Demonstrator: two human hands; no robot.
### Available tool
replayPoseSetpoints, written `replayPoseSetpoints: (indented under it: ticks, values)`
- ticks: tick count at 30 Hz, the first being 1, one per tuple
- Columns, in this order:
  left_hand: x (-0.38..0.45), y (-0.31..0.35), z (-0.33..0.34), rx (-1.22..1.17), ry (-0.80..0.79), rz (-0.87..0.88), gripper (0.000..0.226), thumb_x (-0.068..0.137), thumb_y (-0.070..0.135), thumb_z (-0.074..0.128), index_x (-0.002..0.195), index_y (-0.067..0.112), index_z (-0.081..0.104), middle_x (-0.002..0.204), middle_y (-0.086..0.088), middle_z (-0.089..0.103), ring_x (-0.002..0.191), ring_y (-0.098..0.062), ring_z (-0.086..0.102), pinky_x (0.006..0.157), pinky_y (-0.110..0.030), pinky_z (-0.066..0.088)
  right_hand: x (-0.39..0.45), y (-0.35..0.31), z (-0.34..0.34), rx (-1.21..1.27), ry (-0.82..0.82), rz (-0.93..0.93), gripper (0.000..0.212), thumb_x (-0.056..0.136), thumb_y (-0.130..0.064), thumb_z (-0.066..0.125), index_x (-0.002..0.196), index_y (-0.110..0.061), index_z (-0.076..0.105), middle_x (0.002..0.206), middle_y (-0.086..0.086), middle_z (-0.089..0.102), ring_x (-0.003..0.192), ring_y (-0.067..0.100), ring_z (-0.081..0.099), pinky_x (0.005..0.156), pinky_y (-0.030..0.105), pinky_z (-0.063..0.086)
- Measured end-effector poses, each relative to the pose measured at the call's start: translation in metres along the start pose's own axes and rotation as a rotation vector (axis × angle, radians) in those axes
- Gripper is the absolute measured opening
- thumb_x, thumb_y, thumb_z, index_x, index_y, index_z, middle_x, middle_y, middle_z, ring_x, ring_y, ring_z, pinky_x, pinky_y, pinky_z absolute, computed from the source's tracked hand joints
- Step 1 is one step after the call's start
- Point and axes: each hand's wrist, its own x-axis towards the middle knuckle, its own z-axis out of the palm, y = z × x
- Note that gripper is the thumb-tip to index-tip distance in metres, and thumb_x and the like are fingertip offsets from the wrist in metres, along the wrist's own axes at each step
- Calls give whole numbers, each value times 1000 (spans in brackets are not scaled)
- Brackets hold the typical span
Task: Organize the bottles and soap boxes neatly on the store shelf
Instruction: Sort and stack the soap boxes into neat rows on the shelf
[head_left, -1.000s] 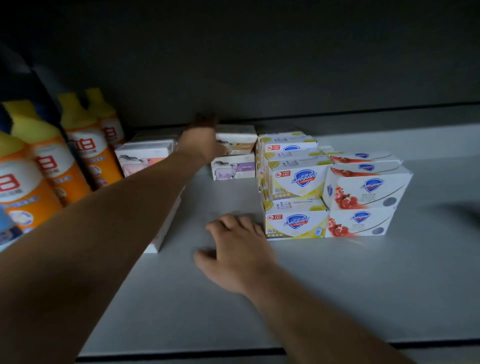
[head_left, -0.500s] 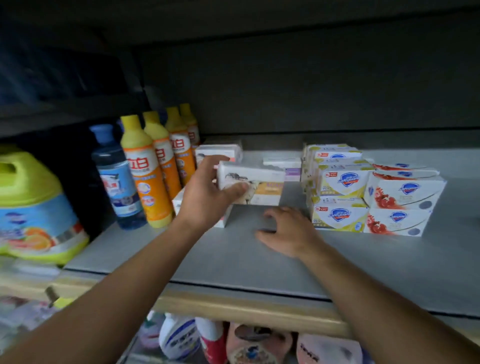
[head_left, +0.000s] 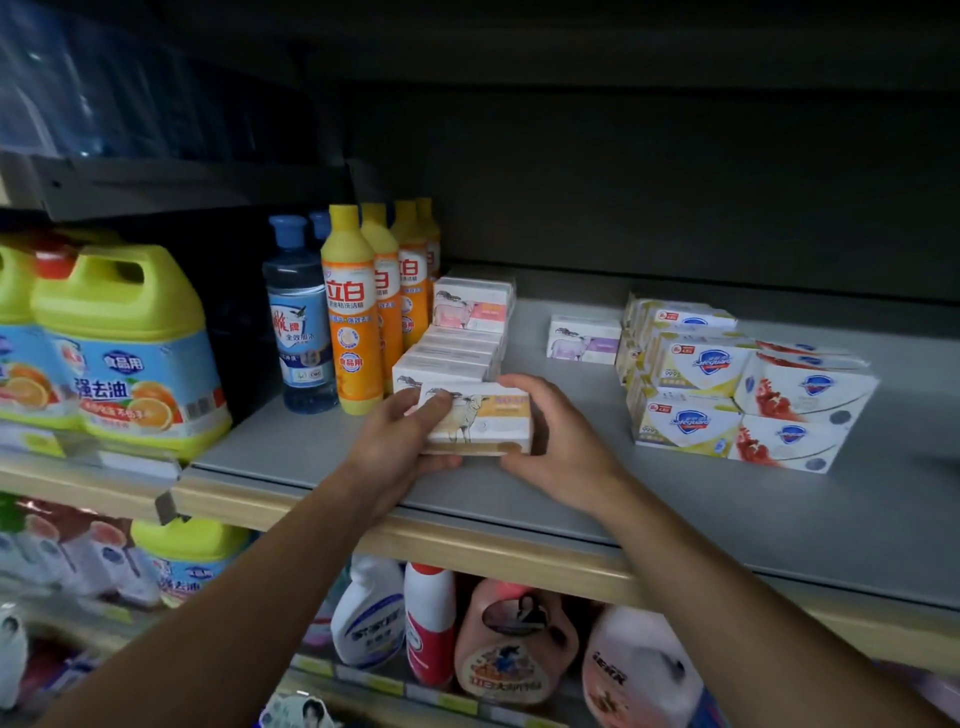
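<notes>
I grip a white soap box (head_left: 480, 418) between my left hand (head_left: 397, 447) and right hand (head_left: 558, 447). It shows a goat drawing and a yellow-orange label panel, held level just above the grey shelf (head_left: 675, 509).

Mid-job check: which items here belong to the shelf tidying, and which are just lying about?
Job:
goat soap box, held by left hand and right hand
soap box row
orange bottles
blue bottle
purple soap box
stacked soap boxes

Lying about:
yellow jugs
lower-shelf bottles

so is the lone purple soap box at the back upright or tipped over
Upright: the purple soap box stands on its long edge, printed front facing out, alone on the shelf.
</notes>
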Motion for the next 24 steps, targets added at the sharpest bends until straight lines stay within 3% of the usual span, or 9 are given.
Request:
replayPoseSetpoints:
  ticks: [3,5,8,11,13,18,22,24]
  values:
    - [1,0,-6,5,-54,9,22,93,27,64,105,10,69,94,-10,75,83,-21,73,63,-33,59,-9,4,7,141,61,64,67,68,-13,79,118,-49,53,111,-10,67,100,9,65,89,31,54]
    - [0,-2,-8,4,-101,33,24,91,31,64,100,10,70,84,-9,72,73,-21,68,65,-34,59,-8,4,5,221,119,97,52,66,-24,79,110,-44,60,100,-15,71,92,6,67,82,22,54]
    - [-4,-3,-9,35,-123,80,38,84,42,67,93,5,64,70,-11,62,63,-21,60,59,-31,55,-7,0,1,313,242,184,33,68,-46,71,96,-30,68,78,-13,72,71,7,68,66,21,54]
    - [-7,-5,-8,218,-103,126,67,74,67,62,95,2,62,64,-10,62,58,-21,59,53,-31,50,-8,-2,-2,289,266,269,41,68,-70,55,84,-37,72,61,-4,67,52,13,64,53,27,52]
    - [-8,-6,-8,309,-68,137,70,79,73,54,90,5,65,60,-8,61,53,-19,58,48,-28,47,-8,-4,-2,294,279,309,41,68,-77,44,77,-48,72,56,0,66,44,13,58,44,24,48]
    - [-6,-7,-4,371,26,140,64,85,72,49,70,10,59,49,-6,57,40,-16,51,38,-22,37,-9,-3,-3,250,321,323,54,86,-69,43,71,-25,71,48,0,57,38,12,49,38,21,38]
    - [-4,-7,-5,334,32,115,62,87,68,50,76,8,63,52,-7,59,43,-15,54,39,-23,40,-11,-1,-3,243,299,316,50,91,-62,48,82,-19,70,54,1,63,41,12,52,42,21,41]
    - [-3,-7,-6,307,25,108,64,87,69,49,82,7,66,54,-9,62,46,-17,58,41,-25,43,-11,-2,-3,264,302,274,44,89,-60,51,90,-20,69,67,-1,69,48,15,58,49,27,47]
